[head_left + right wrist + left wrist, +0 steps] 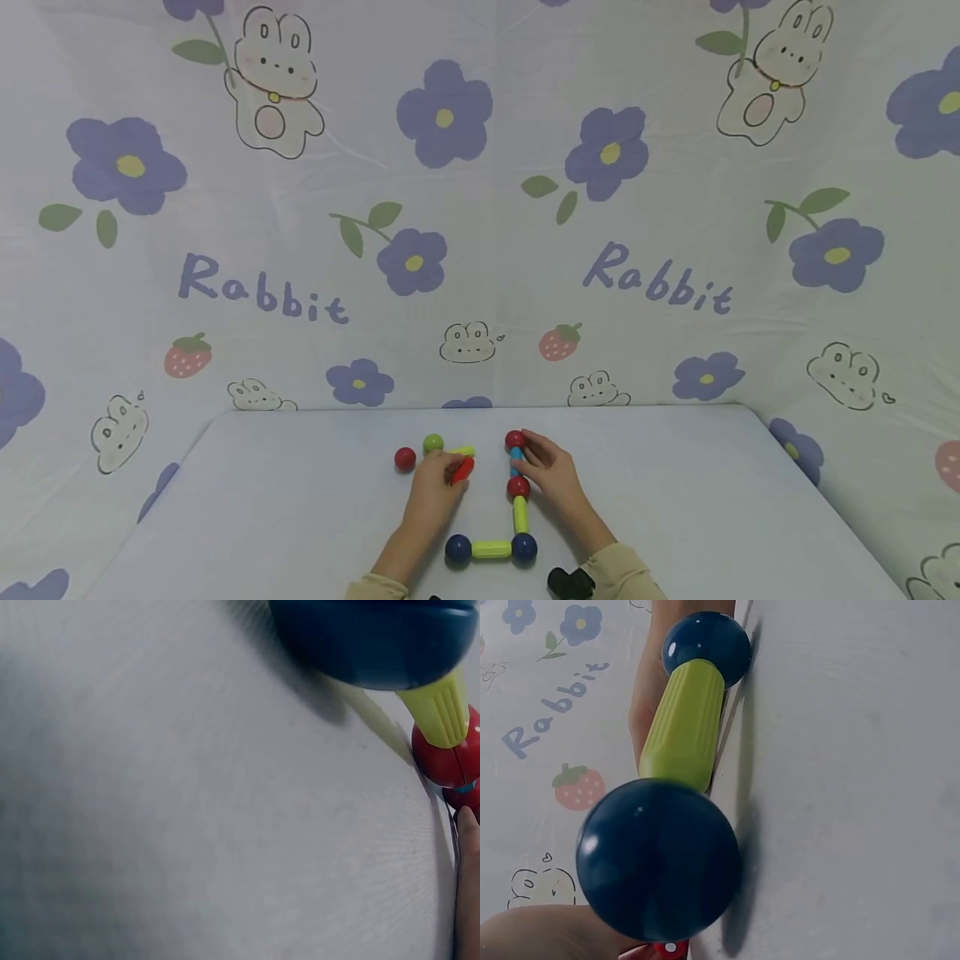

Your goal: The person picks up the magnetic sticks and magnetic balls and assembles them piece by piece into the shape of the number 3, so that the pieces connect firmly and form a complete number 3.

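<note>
Left hand [435, 492] pinches a red stick [464, 469], left of the chain. Right hand [558, 482] grips the blue stick [516, 455], which lies between the far red ball [514, 439] and near red ball [518, 487]; exact finger closure there is partly hidden from where I stand. Risk, in my judgement: a sideways tug could part the joints, and a brush of the left hand could roll the loose red ball [405, 459]. Balls glossy, round; yellow-green sticks [682, 724] ribbed, seemingly plastic.
</note>
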`<state>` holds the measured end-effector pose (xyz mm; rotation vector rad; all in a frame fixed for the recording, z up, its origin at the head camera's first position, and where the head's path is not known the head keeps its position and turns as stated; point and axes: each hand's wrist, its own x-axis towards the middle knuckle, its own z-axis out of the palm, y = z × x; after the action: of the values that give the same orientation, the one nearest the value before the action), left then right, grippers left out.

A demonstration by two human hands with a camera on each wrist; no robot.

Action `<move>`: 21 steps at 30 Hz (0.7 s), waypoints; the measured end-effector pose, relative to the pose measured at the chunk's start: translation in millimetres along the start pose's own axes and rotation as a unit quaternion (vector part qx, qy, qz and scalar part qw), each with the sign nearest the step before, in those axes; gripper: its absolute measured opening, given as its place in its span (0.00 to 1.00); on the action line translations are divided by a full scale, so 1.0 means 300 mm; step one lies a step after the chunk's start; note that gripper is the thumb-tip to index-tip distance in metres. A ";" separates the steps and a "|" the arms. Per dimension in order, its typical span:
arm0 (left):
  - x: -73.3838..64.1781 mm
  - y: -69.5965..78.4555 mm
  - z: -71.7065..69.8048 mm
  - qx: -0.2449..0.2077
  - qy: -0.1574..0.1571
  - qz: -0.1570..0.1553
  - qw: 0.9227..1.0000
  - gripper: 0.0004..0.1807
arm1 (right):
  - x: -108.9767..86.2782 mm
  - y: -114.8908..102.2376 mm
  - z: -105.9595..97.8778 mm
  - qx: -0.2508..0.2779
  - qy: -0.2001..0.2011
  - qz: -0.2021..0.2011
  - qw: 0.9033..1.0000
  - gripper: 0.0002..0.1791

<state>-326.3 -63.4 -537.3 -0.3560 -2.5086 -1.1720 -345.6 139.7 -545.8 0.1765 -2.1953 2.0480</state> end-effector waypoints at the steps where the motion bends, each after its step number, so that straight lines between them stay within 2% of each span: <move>1: 0.001 0.001 0.000 0.001 0.000 -0.001 1.000 0.20 | 0.000 0.001 0.000 0.000 -0.001 -0.001 1.000 0.31; 9: 0.013 0.018 0.004 0.030 -0.021 -0.014 0.999 0.17 | -0.001 0.009 -0.002 0.005 -0.007 -0.004 1.000 0.32; 16: 0.052 0.036 -0.001 0.015 -0.047 -0.038 0.998 0.14 | -0.003 0.013 -0.006 0.005 -0.014 -0.005 1.000 0.33; 21: 0.093 0.048 -0.005 0.018 -0.034 -0.012 0.999 0.15 | -0.004 0.018 -0.010 0.008 -0.022 -0.025 0.999 0.32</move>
<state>-345.9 -53.3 -515.0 -0.3619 -2.5960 -1.1396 -345.4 143.2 -551.0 0.2771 -2.1774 2.0555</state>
